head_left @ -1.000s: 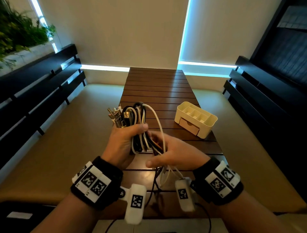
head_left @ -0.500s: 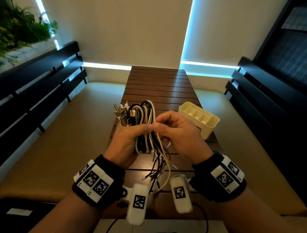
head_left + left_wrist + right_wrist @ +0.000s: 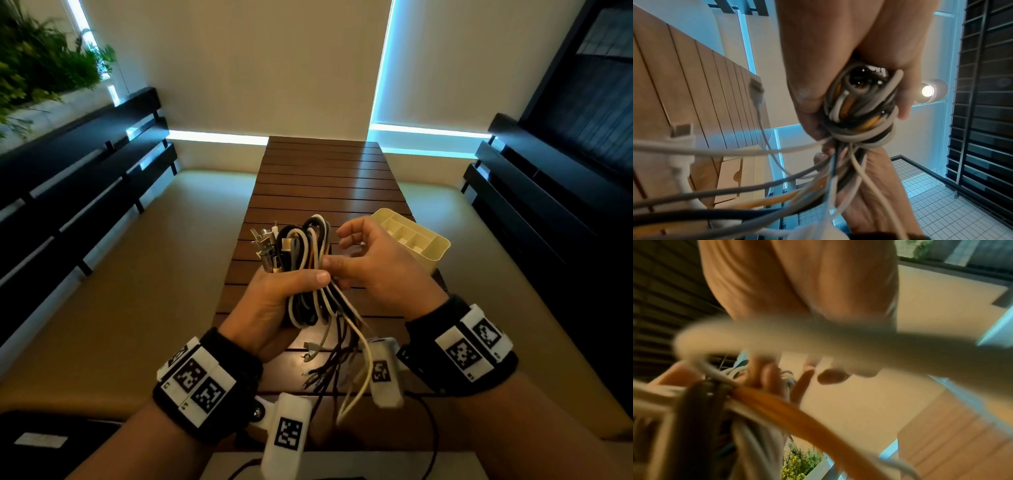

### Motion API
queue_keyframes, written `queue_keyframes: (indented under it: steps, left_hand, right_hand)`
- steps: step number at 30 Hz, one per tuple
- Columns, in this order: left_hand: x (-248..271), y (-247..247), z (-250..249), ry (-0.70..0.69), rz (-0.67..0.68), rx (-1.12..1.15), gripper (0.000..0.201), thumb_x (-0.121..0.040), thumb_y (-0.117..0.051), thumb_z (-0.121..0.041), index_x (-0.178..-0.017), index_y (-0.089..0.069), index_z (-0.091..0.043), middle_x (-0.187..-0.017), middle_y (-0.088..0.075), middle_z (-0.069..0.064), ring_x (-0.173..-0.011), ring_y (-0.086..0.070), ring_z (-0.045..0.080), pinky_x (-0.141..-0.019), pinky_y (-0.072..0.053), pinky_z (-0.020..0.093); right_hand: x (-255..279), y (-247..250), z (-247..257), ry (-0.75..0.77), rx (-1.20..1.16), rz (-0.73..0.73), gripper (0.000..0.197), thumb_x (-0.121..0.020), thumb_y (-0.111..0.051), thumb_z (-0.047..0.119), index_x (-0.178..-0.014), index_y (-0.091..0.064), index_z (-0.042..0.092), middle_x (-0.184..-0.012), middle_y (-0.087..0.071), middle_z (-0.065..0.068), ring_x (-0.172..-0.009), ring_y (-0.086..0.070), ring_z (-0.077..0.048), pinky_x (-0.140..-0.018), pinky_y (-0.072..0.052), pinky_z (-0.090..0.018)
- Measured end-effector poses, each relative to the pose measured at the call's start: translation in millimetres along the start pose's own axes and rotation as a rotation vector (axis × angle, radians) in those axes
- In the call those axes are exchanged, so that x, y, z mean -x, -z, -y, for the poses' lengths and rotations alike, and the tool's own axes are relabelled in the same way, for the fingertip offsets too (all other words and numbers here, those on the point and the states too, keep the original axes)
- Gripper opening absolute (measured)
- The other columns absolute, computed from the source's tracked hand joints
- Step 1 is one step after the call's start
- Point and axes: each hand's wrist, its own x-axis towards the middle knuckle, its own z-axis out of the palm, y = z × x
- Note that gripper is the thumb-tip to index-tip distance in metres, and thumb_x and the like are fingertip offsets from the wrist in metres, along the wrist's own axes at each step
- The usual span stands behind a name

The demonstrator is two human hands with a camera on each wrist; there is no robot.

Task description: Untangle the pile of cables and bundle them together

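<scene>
Currently the left hand (image 3: 274, 301) grips the folded cables (image 3: 301, 260) above the worktop (image 3: 322, 178) while the right hand (image 3: 373, 267) pinches a white strand beside them, so a slackened left grip could let the loose hanging ends (image 3: 335, 363) re-tangle or spill.

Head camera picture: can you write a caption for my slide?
Left hand grips a cable bundle above a slatted table while the right hand pinches a white cable.
</scene>
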Motion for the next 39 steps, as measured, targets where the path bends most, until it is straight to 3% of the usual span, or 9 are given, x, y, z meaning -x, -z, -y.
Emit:
queue_keyframes:
  steps: [3,7,11,14,18,22,28,34,39]
  left_hand:
    - [-2,-3,2,0.003,-0.002,-0.029,0.049,-0.078,-0.068,-0.003,-0.125,-0.058,0.005,-0.124,-0.055,0.039,-0.117,-0.055,0.053,-0.101,-0.045,0.063]
    - [-5,-5,4,-0.023,-0.029,-0.054,0.046,-0.076,-0.066,-0.001,-0.122,-0.062,0.001,-0.12,-0.062,0.032,-0.103,-0.066,0.042,-0.086,-0.058,0.051]
    - [-7,-9,5,-0.082,0.005,-0.077,0.04,-0.074,-0.065,0.002,-0.113,-0.069,-0.006,-0.099,-0.07,0.02,-0.083,-0.07,0.029,-0.07,-0.06,0.037]
    - [-6,-7,1,-0.077,0.033,-0.035,0.033,-0.067,-0.074,-0.003,-0.1,-0.069,-0.003,-0.082,-0.066,0.014,-0.072,-0.067,0.026,-0.064,-0.058,0.036]
    - [-10,1,-2,-0.078,-0.027,0.024,0.035,-0.063,-0.076,-0.01,-0.094,-0.063,-0.002,-0.08,-0.063,0.01,-0.069,-0.065,0.023,-0.06,-0.056,0.035]
    - [-14,-2,-6,-0.075,-0.039,0.073,0.036,-0.065,-0.074,-0.008,-0.099,-0.063,-0.002,-0.082,-0.062,0.011,-0.073,-0.064,0.022,-0.068,-0.056,0.039]
    - [-13,3,-17,-0.073,0.044,0.194,0.021,-0.071,-0.066,-0.013,-0.087,-0.054,-0.008,-0.08,-0.056,0.003,-0.074,-0.06,0.015,-0.075,-0.051,0.033]
    - [-15,7,-21,-0.098,0.111,0.304,0.028,-0.07,-0.069,-0.012,-0.09,-0.049,-0.012,-0.078,-0.053,-0.001,-0.072,-0.057,0.013,-0.08,-0.047,0.031]
    - [-19,9,-20,-0.1,0.136,0.351,0.039,-0.064,-0.08,-0.017,-0.087,-0.05,-0.011,-0.078,-0.051,0.0,-0.072,-0.055,0.014,-0.079,-0.049,0.031]
  right_hand:
    - [-1,4,2,0.009,0.163,-0.063,0.062,-0.064,-0.08,0.05,-0.114,-0.049,0.034,-0.109,-0.049,0.014,-0.094,-0.052,-0.007,-0.07,-0.057,-0.029]
    - [1,5,-1,0.038,0.234,-0.065,0.047,-0.075,-0.08,0.042,-0.11,-0.048,0.035,-0.106,-0.051,0.017,-0.086,-0.051,-0.002,-0.066,-0.041,-0.02]
    - [-1,8,-11,-0.027,-0.236,0.095,0.038,-0.07,-0.085,0.028,-0.098,-0.062,0.016,-0.092,-0.071,-0.004,-0.077,-0.068,-0.02,-0.069,-0.055,-0.037]
    - [-3,21,-17,-0.066,-0.682,0.186,0.037,-0.063,-0.083,0.014,-0.091,-0.06,0.01,-0.079,-0.067,-0.006,-0.065,-0.064,-0.018,-0.063,-0.051,-0.032]
    - [2,19,-15,-0.022,-0.668,0.262,0.071,-0.062,-0.089,0.022,-0.123,-0.055,0.014,-0.113,-0.067,-0.008,-0.101,-0.069,-0.026,-0.08,-0.056,-0.035]
    - [12,-14,-16,-0.061,-0.378,0.438,0.103,-0.068,-0.084,0.005,-0.147,-0.028,0.041,-0.138,-0.055,-0.004,-0.123,-0.06,-0.024,-0.101,-0.051,-0.048]
    - [16,-25,-26,0.005,0.099,0.32,0.021,-0.083,-0.076,0.02,-0.101,-0.066,0.017,-0.086,-0.069,-0.003,-0.075,-0.066,-0.017,-0.075,-0.056,-0.032]
    - [7,-33,-52,0.183,0.131,0.143,0.023,-0.09,-0.069,0.031,-0.093,-0.064,0.008,-0.077,-0.068,-0.01,-0.07,-0.065,-0.026,-0.071,-0.056,-0.047]
    - [5,-36,-65,0.188,0.045,0.12,0.017,-0.091,-0.068,0.026,-0.089,-0.064,0.009,-0.07,-0.066,-0.003,-0.058,-0.062,-0.008,-0.058,-0.05,-0.02]
